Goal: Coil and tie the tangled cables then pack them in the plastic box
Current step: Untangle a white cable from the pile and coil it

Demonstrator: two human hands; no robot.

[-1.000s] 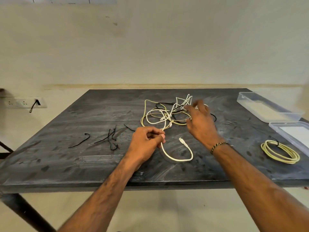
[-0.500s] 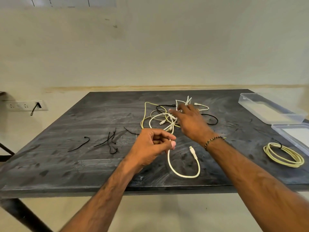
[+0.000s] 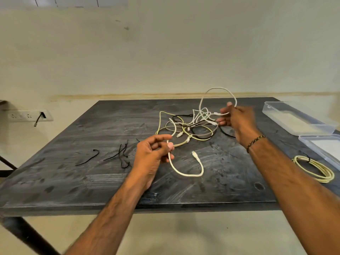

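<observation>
A tangle of white, yellow and black cables (image 3: 191,126) lies mid-table. My left hand (image 3: 153,153) pinches a white cable (image 3: 185,173) whose free end curls on the table with its plug pointing up. My right hand (image 3: 237,118) grips another stretch of white cable and holds a loop of it (image 3: 219,91) above the tangle. A yellow cable (image 3: 314,168), coiled and tied with a black tie, rests at the right edge. The clear plastic box (image 3: 294,116) sits open at the far right, with its lid (image 3: 323,148) nearer to me.
Several black ties (image 3: 121,155) lie on the left part of the dark table (image 3: 73,181). A wall socket (image 3: 27,115) with a plugged black lead is on the left wall. The table's front edge runs just below my forearms.
My right hand moved right and lifted, raising a loop of white cable out of the tangle. My left hand kept its pinch on the white cable and stayed near the same spot.
</observation>
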